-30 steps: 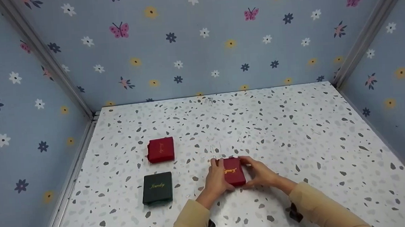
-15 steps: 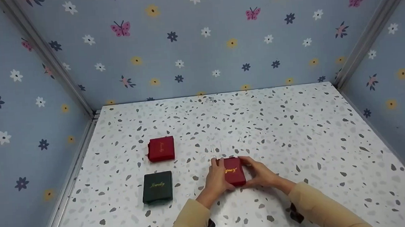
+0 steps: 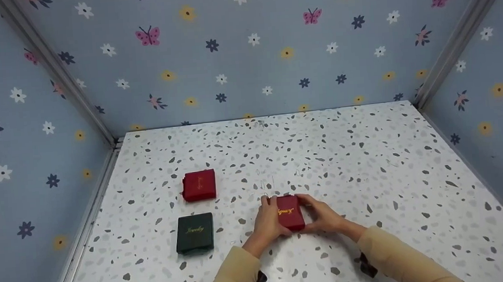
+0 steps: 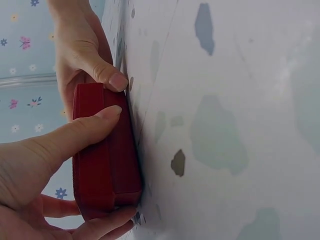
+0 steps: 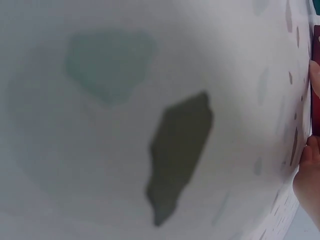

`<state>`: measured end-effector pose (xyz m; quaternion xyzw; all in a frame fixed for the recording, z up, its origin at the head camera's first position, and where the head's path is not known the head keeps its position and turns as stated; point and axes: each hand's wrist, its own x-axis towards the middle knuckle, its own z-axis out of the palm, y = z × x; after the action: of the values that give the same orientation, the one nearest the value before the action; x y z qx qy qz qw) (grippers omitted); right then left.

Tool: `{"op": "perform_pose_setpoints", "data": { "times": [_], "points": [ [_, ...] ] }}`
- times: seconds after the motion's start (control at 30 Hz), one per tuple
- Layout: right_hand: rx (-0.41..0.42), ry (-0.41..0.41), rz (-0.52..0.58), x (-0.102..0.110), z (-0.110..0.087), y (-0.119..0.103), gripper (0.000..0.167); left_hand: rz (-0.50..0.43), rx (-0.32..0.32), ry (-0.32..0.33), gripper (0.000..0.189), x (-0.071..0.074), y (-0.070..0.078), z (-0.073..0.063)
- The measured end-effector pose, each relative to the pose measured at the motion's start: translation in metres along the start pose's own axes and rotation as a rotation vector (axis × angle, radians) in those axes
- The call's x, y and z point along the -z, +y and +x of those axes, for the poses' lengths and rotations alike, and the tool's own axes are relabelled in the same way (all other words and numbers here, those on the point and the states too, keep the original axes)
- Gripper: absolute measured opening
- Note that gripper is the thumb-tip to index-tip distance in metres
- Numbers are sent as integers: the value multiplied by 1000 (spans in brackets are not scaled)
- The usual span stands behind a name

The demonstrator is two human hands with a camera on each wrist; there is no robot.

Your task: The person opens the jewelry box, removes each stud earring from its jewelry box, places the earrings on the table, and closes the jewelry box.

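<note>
A small red jewelry box (image 3: 291,213) with gold lettering on its lid lies on the speckled table between the two hands. From its left side the left hand (image 3: 267,221) grips it, thumb along the near side and fingers at the far side. The right hand (image 3: 326,216) holds the opposite end, its thumb and fingertips at the corners. The left wrist view shows the closed red box (image 4: 125,155) with a seam along its side, the left thumb across it. Only a strip of the box (image 5: 316,117) shows at the right wrist view's edge.
To the left are a dark green jewelry box (image 3: 195,240) with gold lettering and, behind it, another red box (image 3: 200,191). Blue flowered panels (image 3: 246,61) close off the table (image 3: 367,150) at the back and both sides.
</note>
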<state>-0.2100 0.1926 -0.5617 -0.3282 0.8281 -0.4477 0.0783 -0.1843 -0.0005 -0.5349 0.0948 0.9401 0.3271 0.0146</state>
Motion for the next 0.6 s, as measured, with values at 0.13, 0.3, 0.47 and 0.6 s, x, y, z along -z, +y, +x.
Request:
{"op": "perform_pose_setpoints", "data": {
  "times": [0.13, 0.3, 0.47, 0.6],
  "points": [
    [-34, 4, 7, -2, 0, 11, 93, 1, -14, 9, 98, 0, 0, 0],
    [-41, 13, 29, -2, 0, 12, 92, 13, -33, 25, 101, 1, -1, -1],
    [-29, 17, 31, -2, 1, 10, 93, 20, -63, 60, 99, 0, -1, -1],
    [-64, 14, 1, -2, 2, 9, 94, 29, -79, 81, 99, -1, -2, -2]
  ]
}}
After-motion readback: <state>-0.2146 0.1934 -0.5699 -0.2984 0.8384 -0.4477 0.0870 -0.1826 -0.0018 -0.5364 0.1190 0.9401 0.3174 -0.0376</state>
